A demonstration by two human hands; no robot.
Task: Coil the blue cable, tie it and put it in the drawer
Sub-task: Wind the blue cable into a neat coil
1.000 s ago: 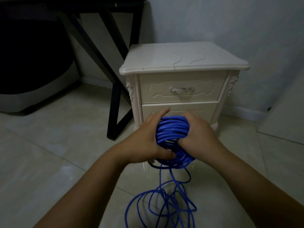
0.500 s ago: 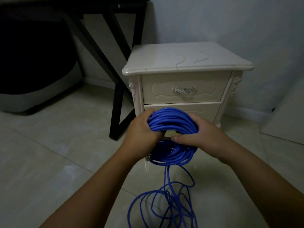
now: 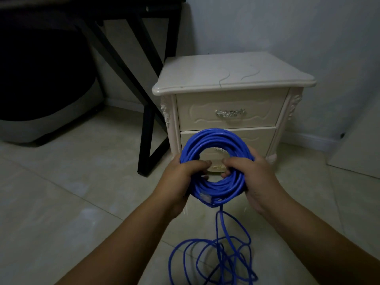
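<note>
- Coiling seemed the step underway: left hand (image 3: 183, 178) and right hand (image 3: 255, 177) each gripped the blue cable (image 3: 213, 138) coil, centre frame.
- Its loose loops (image 3: 222, 258) on the floor (image 3: 61, 202), lower centre, probably needed winding next.

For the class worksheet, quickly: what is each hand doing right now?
Left hand: grips the left side of the blue cable coil.
Right hand: grips the coil's right side.

black table frame (image 3: 146, 140) stands on pale tiled floor (image 3: 61, 202) by a whitish wall (image 3: 267, 27).
</note>
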